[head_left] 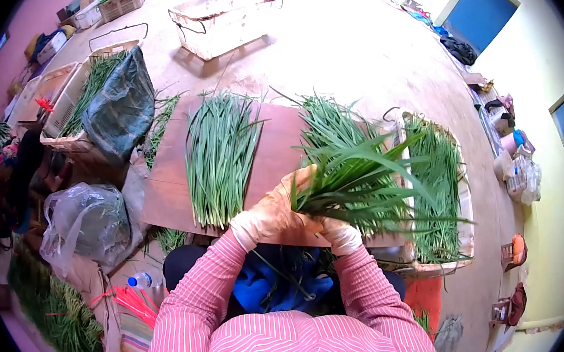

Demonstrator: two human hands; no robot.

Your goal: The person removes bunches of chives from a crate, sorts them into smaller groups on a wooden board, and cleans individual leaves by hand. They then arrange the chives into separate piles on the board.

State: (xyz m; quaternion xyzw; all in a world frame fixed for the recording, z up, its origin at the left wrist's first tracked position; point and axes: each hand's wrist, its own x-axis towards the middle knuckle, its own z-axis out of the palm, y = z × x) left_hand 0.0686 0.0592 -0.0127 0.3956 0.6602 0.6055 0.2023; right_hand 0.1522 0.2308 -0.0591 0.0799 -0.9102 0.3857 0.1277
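**Leaf bunch gripped at its base, above the board**

Bunch of long green leaves (363, 182) is held over the near edge of the brown board (272, 143). Long axis runs low-left to right; cut ends are at the hands and tips fan right, over the crate (464, 227). Gloved left hand (272, 214) has its fingers wrapped round the base. Right hand (341, 234) is closed on it just beneath, likely to keep loose blades gathered. A flat pile of leaves (216, 155) lies on the board with its tips pointing away.

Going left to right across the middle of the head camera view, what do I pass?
Clear plastic bag → flat pile of green leaves on the board → left hand → bunch of leaves it grips → crate of leaves.
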